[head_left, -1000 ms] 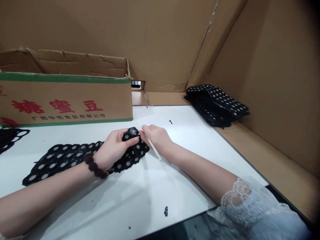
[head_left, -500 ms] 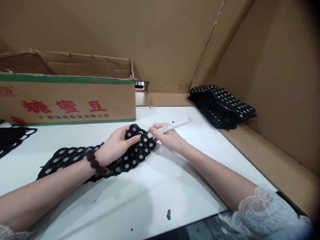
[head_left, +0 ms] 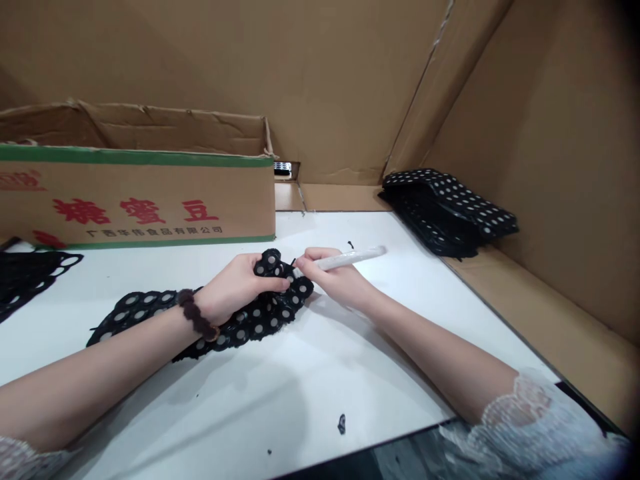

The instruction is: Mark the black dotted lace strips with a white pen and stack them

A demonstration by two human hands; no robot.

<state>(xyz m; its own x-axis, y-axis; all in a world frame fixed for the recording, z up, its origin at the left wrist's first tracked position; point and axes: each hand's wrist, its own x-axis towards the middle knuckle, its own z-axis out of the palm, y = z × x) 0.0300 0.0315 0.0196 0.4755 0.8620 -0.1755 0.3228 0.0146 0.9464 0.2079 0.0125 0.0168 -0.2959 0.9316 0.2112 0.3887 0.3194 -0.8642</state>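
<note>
A black sheet with pale round dots [head_left: 257, 320] lies across the white table, its right end bunched up under my left hand [head_left: 240, 287]. That hand is closed on the sheet, thumb on top, and wears a dark fuzzy band at the wrist. My right hand [head_left: 340, 277] is closed round a white pen-like tool [head_left: 353, 257], whose tip touches the dotted sheet near its right end. The tip itself is too small to make out.
A cardboard box [head_left: 175, 193] with red characters stands at the back left. Black mesh pieces [head_left: 30, 273] lie at the left edge. A stack of dotted black sheets [head_left: 450, 210] rests at the back right. Small black scraps [head_left: 342, 424] are on the table [head_left: 250, 413].
The view has shifted slightly, so things appear a little further right. The white tool lies a bit flatter in my right hand, and my left thumb sits slightly further along the sheet.
</note>
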